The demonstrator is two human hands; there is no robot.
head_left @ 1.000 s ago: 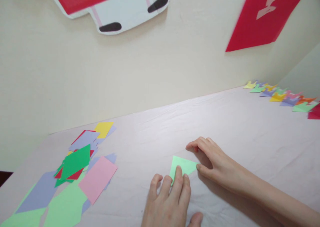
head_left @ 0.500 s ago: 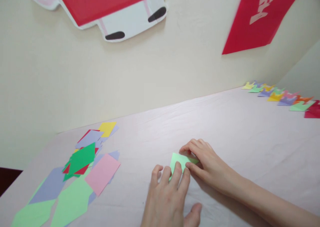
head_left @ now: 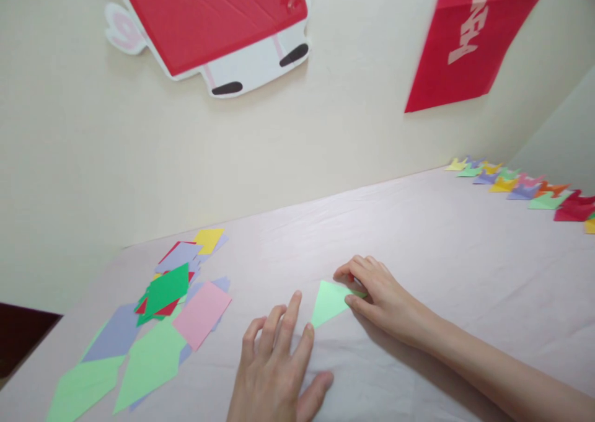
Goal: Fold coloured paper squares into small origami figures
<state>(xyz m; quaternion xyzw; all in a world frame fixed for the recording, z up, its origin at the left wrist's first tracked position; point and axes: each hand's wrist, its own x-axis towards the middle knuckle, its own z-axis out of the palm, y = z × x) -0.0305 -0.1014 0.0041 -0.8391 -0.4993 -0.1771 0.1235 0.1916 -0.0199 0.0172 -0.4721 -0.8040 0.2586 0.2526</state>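
Observation:
A light green piece of folded paper [head_left: 329,303] lies on the pale cloth in front of me, with pointed corners. My right hand [head_left: 379,290] has its thumb on the paper's right part and its fingers curled along the far edge, partly hiding that end. To the left, my left hand [head_left: 283,360] is spread with the palm down. Its index fingertip is at the paper's near left corner, and the other fingers are off the paper.
Loose coloured sheets, among them a green sheet [head_left: 168,290], a pink sheet [head_left: 202,315] and a yellow sheet [head_left: 209,240], lie on the left. Several small folded paper shapes [head_left: 523,189] line the far right edge. Behind the table, the wall carries a red banner [head_left: 474,44].
My left hand has slid left and toward me, off most of the light green paper, uncovering it. My right hand stays at the paper's right end. The camera view has shifted slightly.

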